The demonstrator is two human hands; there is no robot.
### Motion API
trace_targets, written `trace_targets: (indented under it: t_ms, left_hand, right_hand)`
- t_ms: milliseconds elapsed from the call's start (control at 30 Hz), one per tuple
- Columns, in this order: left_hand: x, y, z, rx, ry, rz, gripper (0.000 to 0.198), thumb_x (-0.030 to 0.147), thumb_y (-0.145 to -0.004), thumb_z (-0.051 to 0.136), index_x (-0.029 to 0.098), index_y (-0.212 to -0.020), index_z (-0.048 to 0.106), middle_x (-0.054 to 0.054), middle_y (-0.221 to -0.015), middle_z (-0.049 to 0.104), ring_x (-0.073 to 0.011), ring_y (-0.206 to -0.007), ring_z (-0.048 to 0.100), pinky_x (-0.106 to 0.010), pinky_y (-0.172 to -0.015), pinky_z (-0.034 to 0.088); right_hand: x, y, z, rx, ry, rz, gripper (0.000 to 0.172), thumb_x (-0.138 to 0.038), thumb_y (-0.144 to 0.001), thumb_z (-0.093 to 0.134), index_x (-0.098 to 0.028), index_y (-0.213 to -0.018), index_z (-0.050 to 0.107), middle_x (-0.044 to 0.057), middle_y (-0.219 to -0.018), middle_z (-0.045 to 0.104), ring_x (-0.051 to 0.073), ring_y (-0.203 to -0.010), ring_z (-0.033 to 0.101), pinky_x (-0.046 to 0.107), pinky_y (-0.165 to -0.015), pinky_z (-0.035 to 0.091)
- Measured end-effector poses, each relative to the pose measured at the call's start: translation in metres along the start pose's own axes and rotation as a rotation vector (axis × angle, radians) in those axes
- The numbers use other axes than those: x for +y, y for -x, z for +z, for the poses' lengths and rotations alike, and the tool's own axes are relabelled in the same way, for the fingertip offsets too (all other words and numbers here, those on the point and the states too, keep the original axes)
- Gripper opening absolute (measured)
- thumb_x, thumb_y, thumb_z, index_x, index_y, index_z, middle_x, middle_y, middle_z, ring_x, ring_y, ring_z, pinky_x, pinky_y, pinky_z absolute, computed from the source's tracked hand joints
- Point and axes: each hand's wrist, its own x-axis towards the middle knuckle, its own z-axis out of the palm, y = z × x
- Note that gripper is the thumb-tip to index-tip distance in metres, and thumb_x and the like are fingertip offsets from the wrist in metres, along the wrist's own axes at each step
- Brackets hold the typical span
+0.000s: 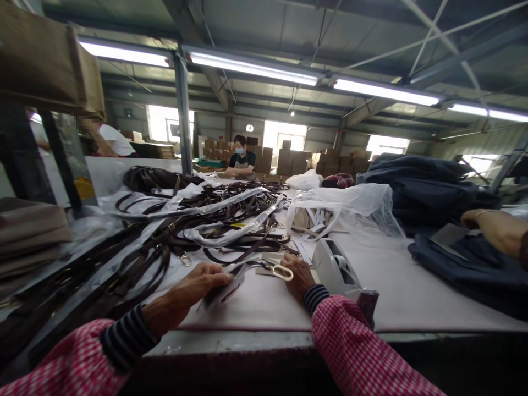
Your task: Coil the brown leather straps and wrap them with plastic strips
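My left hand (202,286) is closed on a dark brown strap (243,268), thumb on top, with clear plastic wrap (225,291) hanging below the fingers. A gold snap hook (282,272) at the strap's end sits right in front of my right hand (297,275). The fingers of that hand are curled down near flat cards (268,270) on the table; whatever they grip is hidden. Just right of it stands a grey tape dispenser (336,267). Many brown straps (231,206) with metal hooks, partly wrapped in plastic, lie heaped beyond and left of my hands.
A clear plastic bag (342,206) with pale pieces lies behind the dispenser. Dark blue bags (433,187) are piled on the right, where another person's arm (499,231) reaches in. Folded brown fabric (33,231) is stacked left. A masked co-worker (242,162) is across the table.
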Motion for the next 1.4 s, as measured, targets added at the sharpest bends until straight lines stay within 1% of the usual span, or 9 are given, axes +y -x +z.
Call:
trace_targets:
  t_ms: [167,300,467,600,700,833,1133,1300,1400]
  left_hand:
    - [0.003,0.012,0.002,0.007,0.161,0.017,0.04,0.051,-0.078,0.07,0.012,-0.076,0.074,-0.006,-0.071,0.069,-0.0169,-0.062,0.056,-0.026,-0.057,0.039]
    - [0.003,0.017,0.001,-0.008,0.282,0.033,0.037,0.047,-0.08,0.07,0.011,-0.083,0.077,-0.008,-0.078,0.072,-0.0186,-0.069,0.059,-0.027,-0.06,0.044]
    - [0.0,0.023,0.004,-0.041,0.5,0.014,0.024,0.036,-0.079,0.08,0.013,-0.086,0.077,-0.007,-0.088,0.074,-0.0203,-0.08,0.064,-0.027,-0.069,0.05]
    - [0.011,0.034,0.013,-0.115,0.521,0.052,0.024,0.034,-0.083,0.077,0.011,-0.091,0.078,-0.01,-0.095,0.075,-0.0215,-0.085,0.064,-0.029,-0.077,0.052]
    - [0.021,0.04,0.017,-0.161,0.483,0.082,0.021,0.031,-0.086,0.074,0.01,-0.086,0.078,-0.009,-0.087,0.073,-0.0186,-0.076,0.06,-0.026,-0.068,0.051]
    - [0.026,0.04,0.017,-0.206,0.482,0.105,0.018,0.029,-0.086,0.075,0.012,-0.083,0.076,-0.006,-0.08,0.069,-0.0161,-0.07,0.056,-0.024,-0.062,0.047]
    - [0.021,0.038,0.032,-0.276,0.428,0.053,0.028,0.039,-0.082,0.081,0.013,-0.081,0.069,0.0,-0.07,0.062,-0.0117,-0.06,0.05,-0.022,-0.055,0.04]
    - [0.017,0.032,0.04,-0.172,0.209,0.054,0.031,0.043,-0.082,0.074,0.015,-0.075,0.061,0.0,-0.066,0.061,-0.0129,-0.057,0.05,-0.024,-0.055,0.037]
    - [0.019,0.024,0.043,-0.013,-0.17,0.24,0.024,0.038,-0.084,0.067,0.018,-0.074,0.058,0.001,-0.069,0.058,-0.0162,-0.064,0.052,-0.027,-0.059,0.039]
  right_hand:
    - [0.003,0.006,-0.01,0.132,-0.167,0.059,0.023,-0.015,-0.099,0.059,-0.016,-0.078,0.069,0.005,-0.088,0.072,0.018,-0.082,0.069,0.029,-0.078,0.054]
    - [-0.011,0.036,-0.031,0.332,-0.301,0.053,0.026,-0.02,-0.104,0.048,-0.019,-0.086,0.068,0.009,-0.095,0.069,0.019,-0.087,0.068,0.029,-0.081,0.054]
    - [-0.066,0.093,-0.063,0.65,-0.817,-0.177,0.014,-0.024,-0.1,0.059,-0.024,-0.091,0.069,0.008,-0.094,0.073,0.02,-0.082,0.07,0.029,-0.07,0.056]
    - [-0.1,0.113,-0.074,0.626,-1.01,-0.431,0.01,-0.027,-0.1,0.06,-0.022,-0.097,0.068,0.008,-0.097,0.073,0.019,-0.083,0.071,0.028,-0.071,0.055]
    - [-0.104,0.112,-0.071,0.56,-0.993,-0.553,0.015,-0.034,-0.101,0.061,-0.019,-0.1,0.065,0.011,-0.101,0.071,0.019,-0.081,0.07,0.027,-0.069,0.053]
    - [-0.096,0.108,-0.065,0.587,-0.874,-0.557,0.018,-0.034,-0.102,0.058,-0.017,-0.1,0.063,0.014,-0.101,0.071,0.021,-0.085,0.07,0.03,-0.072,0.053]
    - [-0.092,0.089,-0.059,0.672,-0.533,-0.665,0.012,-0.007,-0.098,0.056,-0.012,-0.101,0.066,0.016,-0.103,0.072,0.024,-0.087,0.066,0.035,-0.073,0.056]
    - [-0.088,0.085,-0.043,0.733,-0.349,-0.596,0.015,-0.006,-0.096,0.06,-0.01,-0.107,0.069,0.015,-0.101,0.071,0.026,-0.088,0.064,0.037,-0.072,0.056]
    - [-0.082,0.09,-0.037,0.699,-0.285,-0.539,0.025,-0.005,-0.098,0.057,-0.012,-0.12,0.067,0.016,-0.112,0.069,0.027,-0.096,0.063,0.037,-0.075,0.057]
